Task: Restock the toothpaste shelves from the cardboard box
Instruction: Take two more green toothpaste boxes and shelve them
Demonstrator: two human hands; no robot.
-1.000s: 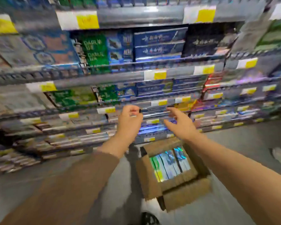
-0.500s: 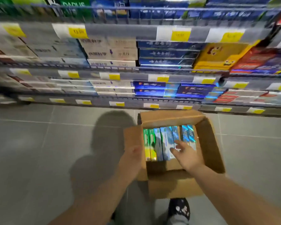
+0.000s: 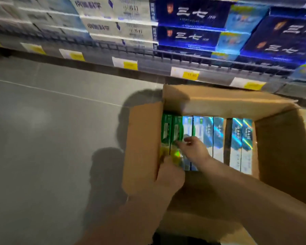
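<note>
Toothpaste cartons (image 3: 217, 137) are stood in a row inside the open cardboard box (image 3: 281, 147) on the floor (image 3: 42, 138), just below the bottom shelf (image 3: 148, 53). Both hands, raised at the shelves a second ago, have been brought down to the green cartons (image 3: 171, 128) at the left end. The right hand (image 3: 195, 151) is laid fingertips-first on one and the left hand (image 3: 170, 174) is curled at their near end. Whether either grip is closed cannot be told through the blur. A fresh pick is judged begun. The left hand is crowded by the raised left flap (image 3: 143, 144).
</note>
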